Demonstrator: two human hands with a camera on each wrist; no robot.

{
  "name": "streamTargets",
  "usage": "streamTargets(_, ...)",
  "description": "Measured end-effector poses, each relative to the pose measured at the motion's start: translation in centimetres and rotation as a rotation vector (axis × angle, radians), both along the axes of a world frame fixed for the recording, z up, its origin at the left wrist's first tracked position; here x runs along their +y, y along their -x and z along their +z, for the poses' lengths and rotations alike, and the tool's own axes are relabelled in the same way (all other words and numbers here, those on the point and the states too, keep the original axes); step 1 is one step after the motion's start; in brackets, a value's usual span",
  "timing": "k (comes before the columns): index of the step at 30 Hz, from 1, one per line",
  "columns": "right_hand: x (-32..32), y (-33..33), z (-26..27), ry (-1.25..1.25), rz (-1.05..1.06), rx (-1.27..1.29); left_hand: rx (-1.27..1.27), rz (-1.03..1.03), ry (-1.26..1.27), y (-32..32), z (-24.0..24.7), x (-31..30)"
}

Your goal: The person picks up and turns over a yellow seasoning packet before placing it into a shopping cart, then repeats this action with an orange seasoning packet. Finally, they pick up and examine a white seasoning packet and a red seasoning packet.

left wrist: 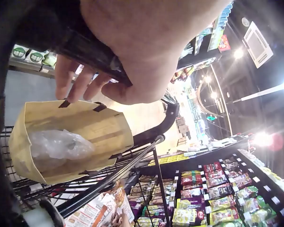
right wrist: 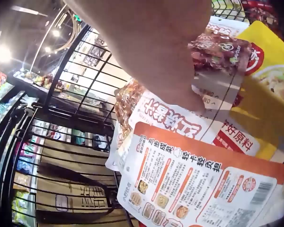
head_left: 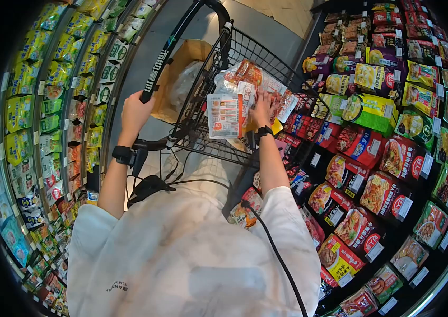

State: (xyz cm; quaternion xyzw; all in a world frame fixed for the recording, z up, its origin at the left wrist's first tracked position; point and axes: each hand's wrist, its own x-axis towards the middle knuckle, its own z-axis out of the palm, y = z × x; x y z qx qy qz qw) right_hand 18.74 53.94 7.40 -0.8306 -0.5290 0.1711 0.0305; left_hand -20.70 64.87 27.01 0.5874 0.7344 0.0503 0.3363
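Note:
In the head view the left hand [head_left: 135, 117] grips the end of the cart's black handle [head_left: 156, 71]; the left wrist view shows its fingers curled round that bar. The right hand [head_left: 261, 112] is in the wire basket [head_left: 245, 45], over a heap of flat food packets. Beside it lies a white and orange packet [head_left: 225, 115], printed side up. In the right wrist view this packet [right wrist: 199, 179] overlaps another white one with red characters, and a yellow packet [right wrist: 270, 71] lies at the right. The right hand's fingertips are largely hidden there, so its hold cannot be told.
A brown paper bag [head_left: 188, 53] with clear plastic inside is beside the basket. Shelves of yellow and green packets [head_left: 20, 108] curve along the left. A dark sloped display of sauce and meal packets [head_left: 382, 185] fills the right side. A black cable crosses the shirt.

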Motion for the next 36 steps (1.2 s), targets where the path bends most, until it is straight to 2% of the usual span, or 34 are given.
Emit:
streamTargets(2, -0.1, -0.8, -0.1, 0.009, 0.032, -0.009, 0.002, 0.002, 0.013, -0.2, 0.4, 0.1)
streamTargets(5, -0.4, -1.2, -1.3, 0.081, -0.033, -0.057, 0.002, 0.002, -0.009, -0.5, 1.1, 0.0)
streamTargets(9, -1.7, -1.2, -2.1, 0.049, -0.216, -0.022, -0.009, 0.012, -0.069, -0.6, 0.7, 0.3)
streamTargets(10, -2.2, -1.4, -1.8, 0.076, -0.168, -0.032, -0.009, 0.014, -0.078, -0.7, 0.8, 0.4)
streamTargets(13, -4.3, -3.0, -2.5, -0.195, -0.402, 0.113, -0.016, -0.020, -0.081, -0.8, 1.3, 0.9)
streamTargets(15, -5.5, -4.3, -0.9, -0.240, -0.589, 0.186, -0.022, -0.019, -0.075, -0.7, 0.9, 1.8)
streamTargets(16, -6.1, -5.0, 0.7, -0.300, -0.606, 0.336, -0.022, -0.023, -0.081, -0.7, 0.5, 2.1)
streamTargets(19, -6.9, -2.4, 8.7, -0.768, -0.658, 0.800, -0.030, -0.036, -0.096, -0.9, 0.5, 2.5)
streamTargets(20, -8.1, -2.3, 11.1, -0.649, -0.724, 0.782, -0.013, -0.044, -0.144, -0.6, -0.6, 2.9)
streamTargets(21, -9.2, -2.7, 11.6, -0.752, -0.616, 0.713, -0.002, -0.063, -0.194, -0.6, -1.9, 3.4)
streamTargets(23, -11.5, -2.9, 13.3, -0.835, -0.685, 0.703, -0.044, -0.107, -0.076, -0.4, -2.7, 5.0)
streamTargets(24, -11.7, 0.5, 18.8, -0.923, -0.699, 0.741, -0.039, -0.127, -0.096, -0.2, -3.9, 5.7)
streamTargets(25, -13.7, -0.6, 17.5, -0.991, -0.732, 0.790, -0.034, -0.150, -0.120, 0.0, -5.1, 6.6)
streamTargets(27, -15.8, 2.3, 23.0, -1.136, -0.878, 0.995, -0.201, -0.176, -0.033, 0.6, -7.7, 8.9)
streamTargets(28, -18.4, 2.1, 23.2, -1.152, -0.904, 0.971, -0.271, -0.190, -0.029, 0.5, -7.7, 9.4)
streamTargets(29, -18.8, 4.4, 26.9, -1.194, -1.048, 1.277, -0.341, -0.204, -0.021, 0.5, -7.2, 9.5)
streamTargets(31, -23.1, 5.6, 29.2, -1.241, -0.876, 1.469, -0.397, -0.225, -0.033, 0.1, -6.0, 9.9)
streamTargets(32, -25.3, 5.8, 29.3, -1.332, -0.661, 1.707, -0.447, -0.232, -0.044, 0.1, -5.9, 10.2)
streamTargets(33, -26.7, 7.1, 30.5, -1.427, -0.683, 1.721, -0.494, -0.236, -0.052, 0.2, -5.9, 10.5)
streamTargets(35, -30.6, 7.2, 29.8, -1.523, -0.422, 1.837, -0.538, -0.237, 0.009, -0.3, -5.1, 10.9)
streamTargets(36, -32.4, 8.4, 30.4, -1.618, -0.474, 1.803, -0.549, -0.268, 0.037, 0.1, -5.9, 12.0)
